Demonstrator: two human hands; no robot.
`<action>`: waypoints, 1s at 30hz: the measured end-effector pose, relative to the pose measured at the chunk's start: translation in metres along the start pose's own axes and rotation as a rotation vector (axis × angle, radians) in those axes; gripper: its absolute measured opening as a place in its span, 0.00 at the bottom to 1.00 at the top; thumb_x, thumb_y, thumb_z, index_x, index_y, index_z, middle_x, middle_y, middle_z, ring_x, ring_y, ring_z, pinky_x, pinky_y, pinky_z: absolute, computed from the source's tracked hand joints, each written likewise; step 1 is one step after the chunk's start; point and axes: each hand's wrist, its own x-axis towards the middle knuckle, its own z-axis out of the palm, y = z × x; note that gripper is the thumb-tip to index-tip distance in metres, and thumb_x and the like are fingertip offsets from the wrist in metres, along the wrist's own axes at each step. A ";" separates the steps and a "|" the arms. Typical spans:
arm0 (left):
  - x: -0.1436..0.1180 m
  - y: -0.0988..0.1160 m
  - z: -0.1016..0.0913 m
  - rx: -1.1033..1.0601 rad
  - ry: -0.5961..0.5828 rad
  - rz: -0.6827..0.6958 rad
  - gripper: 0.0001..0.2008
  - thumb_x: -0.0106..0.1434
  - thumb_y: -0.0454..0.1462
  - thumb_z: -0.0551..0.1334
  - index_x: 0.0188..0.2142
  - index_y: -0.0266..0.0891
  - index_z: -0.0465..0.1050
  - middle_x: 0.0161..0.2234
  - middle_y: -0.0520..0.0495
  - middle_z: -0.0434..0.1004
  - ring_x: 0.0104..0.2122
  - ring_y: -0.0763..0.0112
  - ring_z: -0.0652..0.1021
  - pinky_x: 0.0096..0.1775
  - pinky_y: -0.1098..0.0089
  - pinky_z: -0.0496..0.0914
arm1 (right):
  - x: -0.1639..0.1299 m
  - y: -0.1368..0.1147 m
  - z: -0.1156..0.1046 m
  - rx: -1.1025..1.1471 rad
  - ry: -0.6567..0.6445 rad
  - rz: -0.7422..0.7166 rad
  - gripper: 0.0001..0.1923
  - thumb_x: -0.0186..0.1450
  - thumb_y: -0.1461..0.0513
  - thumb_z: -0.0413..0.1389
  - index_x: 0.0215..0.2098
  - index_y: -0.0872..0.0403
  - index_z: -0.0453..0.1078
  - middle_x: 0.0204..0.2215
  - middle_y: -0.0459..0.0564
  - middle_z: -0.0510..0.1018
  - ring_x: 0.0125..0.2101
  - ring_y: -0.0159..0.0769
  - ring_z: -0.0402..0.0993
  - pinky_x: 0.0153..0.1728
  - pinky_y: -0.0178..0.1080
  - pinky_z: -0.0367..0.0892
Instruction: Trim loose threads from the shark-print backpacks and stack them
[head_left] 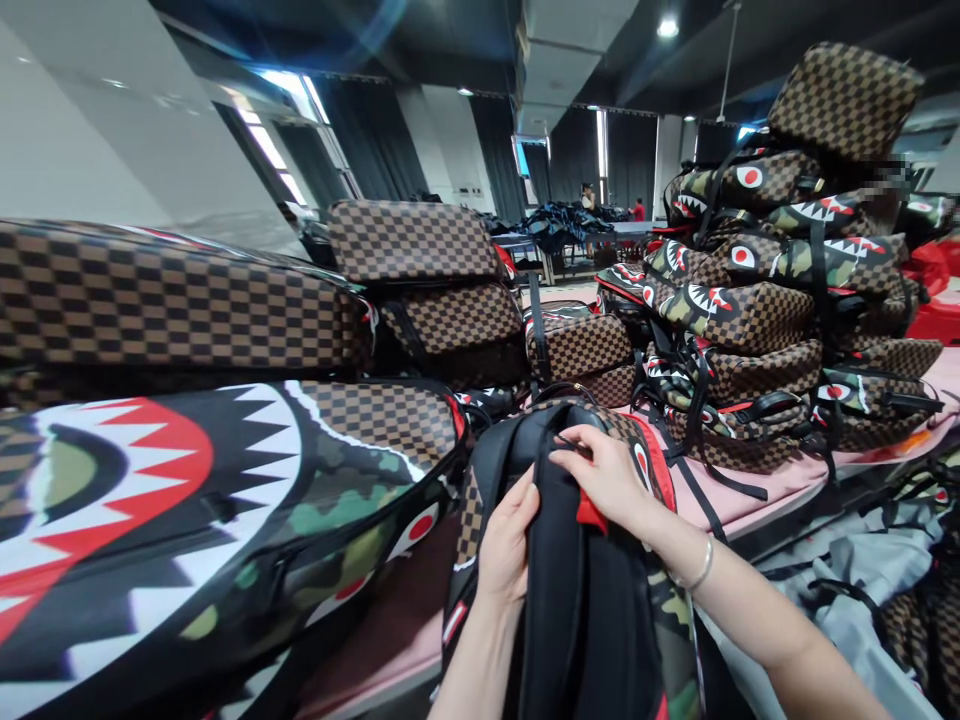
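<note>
A black-backed backpack [615,610] with brown check, camouflage and red edging stands in front of me. Its padded black shoulder strap [555,560] runs up the middle. My left hand [510,540] is closed around the left edge of that strap, thumb on top. Near the strap's upper end, my right hand [607,475] pinches with thumb and forefinger at its dark edge; whether a thin thread or only the strap fabric is between the fingertips is too small to tell. Just below the right hand shows a small red piece [591,513]. A bracelet circles the right wrist.
A large shark-mouth bag [225,520] lies close on the left, with checkered bags [420,240] behind it. Stacked backpacks [765,310] rise at the right on a pink-covered table [720,500]. Grey material [847,570] lies at lower right. Distant people are at the back.
</note>
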 end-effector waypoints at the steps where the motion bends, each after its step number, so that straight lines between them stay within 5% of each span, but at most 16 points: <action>1: 0.001 -0.001 0.001 0.008 0.019 0.000 0.29 0.47 0.42 0.69 0.49 0.40 0.70 0.45 0.43 0.76 0.46 0.56 0.74 0.48 0.61 0.69 | 0.004 0.000 0.005 -0.022 0.000 0.009 0.06 0.60 0.61 0.55 0.36 0.52 0.71 0.33 0.44 0.78 0.34 0.33 0.74 0.37 0.34 0.65; 6: 0.002 0.000 0.002 -0.031 0.098 -0.008 0.29 0.43 0.41 0.71 0.46 0.36 0.72 0.39 0.43 0.79 0.40 0.58 0.78 0.44 0.62 0.71 | 0.002 0.009 0.010 -0.157 0.037 -0.062 0.07 0.64 0.60 0.51 0.36 0.53 0.70 0.34 0.47 0.78 0.35 0.35 0.73 0.37 0.36 0.65; 10: 0.003 0.003 0.000 -0.069 0.110 -0.018 0.25 0.41 0.39 0.72 0.40 0.35 0.74 0.34 0.45 0.80 0.35 0.59 0.79 0.40 0.62 0.73 | -0.015 0.021 0.001 -0.260 0.077 -0.213 0.10 0.65 0.62 0.49 0.43 0.55 0.67 0.37 0.52 0.76 0.39 0.38 0.70 0.41 0.40 0.65; 16: 0.000 0.008 0.000 -0.100 0.101 -0.056 0.23 0.39 0.39 0.73 0.36 0.35 0.75 0.30 0.46 0.80 0.33 0.60 0.79 0.36 0.64 0.73 | -0.019 0.040 -0.002 -0.342 0.058 -0.449 0.09 0.65 0.64 0.49 0.41 0.55 0.69 0.34 0.52 0.75 0.38 0.39 0.69 0.41 0.42 0.65; 30: -0.002 0.008 -0.002 -0.125 0.084 -0.052 0.21 0.42 0.37 0.72 0.37 0.35 0.75 0.27 0.46 0.80 0.30 0.61 0.79 0.31 0.68 0.74 | -0.013 0.040 -0.008 -0.426 -0.053 -0.534 0.08 0.65 0.63 0.50 0.41 0.54 0.68 0.34 0.51 0.75 0.37 0.38 0.69 0.45 0.43 0.63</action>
